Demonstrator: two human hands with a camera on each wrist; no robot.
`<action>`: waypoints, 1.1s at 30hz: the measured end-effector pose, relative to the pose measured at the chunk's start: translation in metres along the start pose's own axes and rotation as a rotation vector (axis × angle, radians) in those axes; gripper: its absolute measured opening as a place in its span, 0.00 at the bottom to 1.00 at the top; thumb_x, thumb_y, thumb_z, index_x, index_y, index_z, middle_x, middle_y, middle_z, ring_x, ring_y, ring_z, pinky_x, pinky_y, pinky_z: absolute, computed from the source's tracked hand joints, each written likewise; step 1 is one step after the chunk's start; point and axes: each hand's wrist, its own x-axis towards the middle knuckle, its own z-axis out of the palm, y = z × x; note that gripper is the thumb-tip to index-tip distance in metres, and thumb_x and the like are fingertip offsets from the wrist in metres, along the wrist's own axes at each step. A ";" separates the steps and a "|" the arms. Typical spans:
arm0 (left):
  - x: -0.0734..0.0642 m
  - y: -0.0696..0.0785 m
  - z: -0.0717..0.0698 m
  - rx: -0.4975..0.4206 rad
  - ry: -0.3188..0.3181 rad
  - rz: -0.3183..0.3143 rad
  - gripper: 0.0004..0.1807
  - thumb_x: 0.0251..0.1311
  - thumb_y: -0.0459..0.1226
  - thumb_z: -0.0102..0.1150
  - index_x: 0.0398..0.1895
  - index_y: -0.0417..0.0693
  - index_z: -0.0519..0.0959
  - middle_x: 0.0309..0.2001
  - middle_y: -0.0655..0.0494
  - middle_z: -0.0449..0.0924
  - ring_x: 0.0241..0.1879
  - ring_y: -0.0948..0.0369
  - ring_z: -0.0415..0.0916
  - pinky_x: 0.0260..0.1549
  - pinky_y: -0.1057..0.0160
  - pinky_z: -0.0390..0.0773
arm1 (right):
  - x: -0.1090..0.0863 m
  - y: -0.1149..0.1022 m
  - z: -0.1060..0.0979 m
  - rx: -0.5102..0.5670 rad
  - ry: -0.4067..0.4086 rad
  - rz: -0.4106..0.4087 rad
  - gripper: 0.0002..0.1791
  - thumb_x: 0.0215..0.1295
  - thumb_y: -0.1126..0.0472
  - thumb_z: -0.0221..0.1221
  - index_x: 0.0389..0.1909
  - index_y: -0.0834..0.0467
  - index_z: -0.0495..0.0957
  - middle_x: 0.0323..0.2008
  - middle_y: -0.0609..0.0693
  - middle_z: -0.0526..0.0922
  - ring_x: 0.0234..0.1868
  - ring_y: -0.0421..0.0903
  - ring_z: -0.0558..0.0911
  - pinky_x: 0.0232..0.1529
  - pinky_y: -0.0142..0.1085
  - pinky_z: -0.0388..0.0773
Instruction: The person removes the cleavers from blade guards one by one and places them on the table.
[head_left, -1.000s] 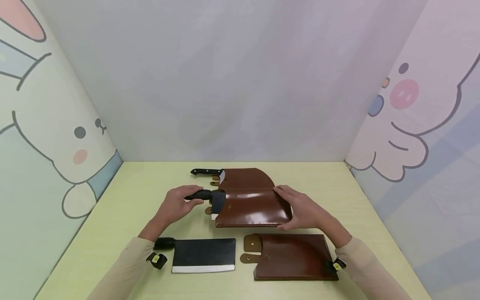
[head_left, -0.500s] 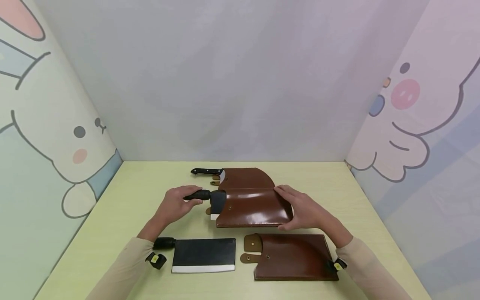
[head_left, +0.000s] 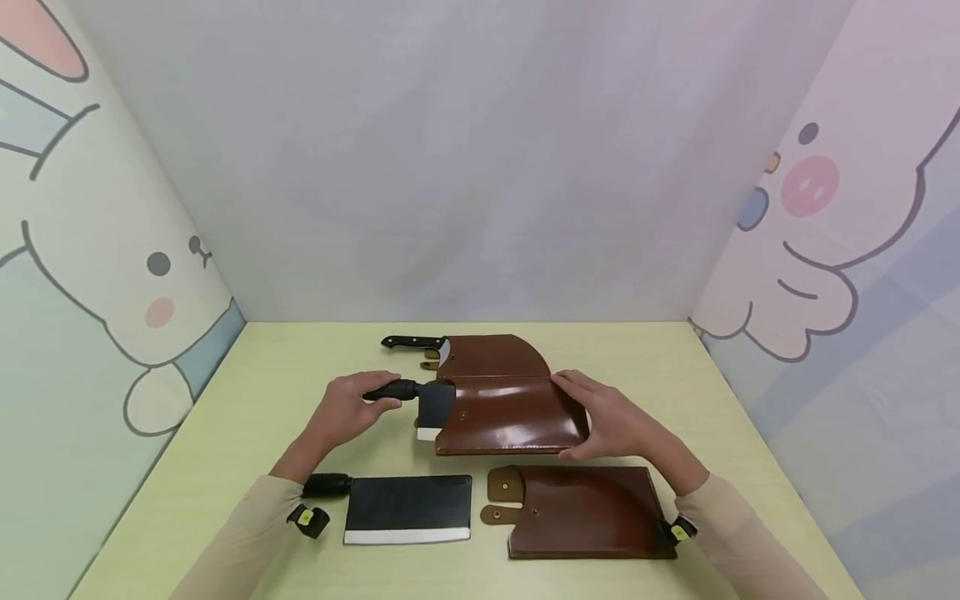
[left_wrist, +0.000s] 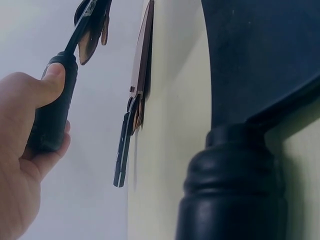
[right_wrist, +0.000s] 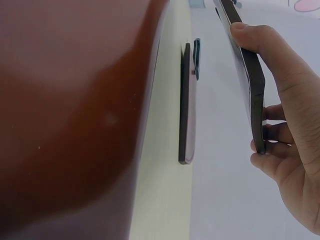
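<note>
My left hand (head_left: 345,408) grips the black handle of a cleaver (head_left: 433,410), its thumb lying along the handle in the left wrist view. Most of the dark blade is hidden inside a glossy brown leather knife sheath (head_left: 517,417); a strip with a pale edge shows at the sheath's mouth. The sheath is held above the table, its right end in my right hand (head_left: 611,417). In the right wrist view the thumb (right_wrist: 240,32) lies on one edge of it and the fingers are on the other.
In front lies a second cleaver (head_left: 408,504) with a black-and-silver blade. Right of it is another brown sheath (head_left: 592,512) with two strap tabs. Behind, a sheathed knife with a riveted black handle (head_left: 412,342) lies in a third sheath (head_left: 491,354). Walls enclose the table (head_left: 285,350).
The left hand has moved slightly left with the handle while the right hand has shifted the sheath slightly right. A little more of the blade shows at the sheath's mouth.
</note>
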 end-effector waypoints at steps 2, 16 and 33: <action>0.000 0.000 -0.001 0.005 0.000 -0.003 0.24 0.51 0.38 0.79 0.52 0.41 0.87 0.49 0.46 0.88 0.49 0.46 0.86 0.47 0.44 0.85 | -0.001 0.001 -0.001 0.004 0.006 -0.001 0.65 0.43 0.31 0.76 0.77 0.60 0.61 0.74 0.55 0.66 0.67 0.55 0.76 0.58 0.50 0.81; -0.003 -0.006 -0.008 0.015 -0.022 -0.036 0.24 0.54 0.41 0.78 0.53 0.42 0.86 0.50 0.46 0.88 0.51 0.46 0.86 0.49 0.45 0.84 | -0.005 0.006 0.000 0.010 0.012 -0.001 0.64 0.44 0.30 0.75 0.78 0.58 0.61 0.74 0.54 0.65 0.67 0.55 0.75 0.58 0.50 0.81; -0.009 -0.013 -0.019 0.019 0.027 -0.029 0.23 0.52 0.38 0.78 0.52 0.42 0.86 0.51 0.45 0.87 0.50 0.46 0.86 0.44 0.46 0.86 | -0.008 0.012 -0.002 0.012 0.038 0.002 0.64 0.42 0.32 0.77 0.77 0.59 0.62 0.73 0.55 0.66 0.66 0.56 0.76 0.55 0.52 0.82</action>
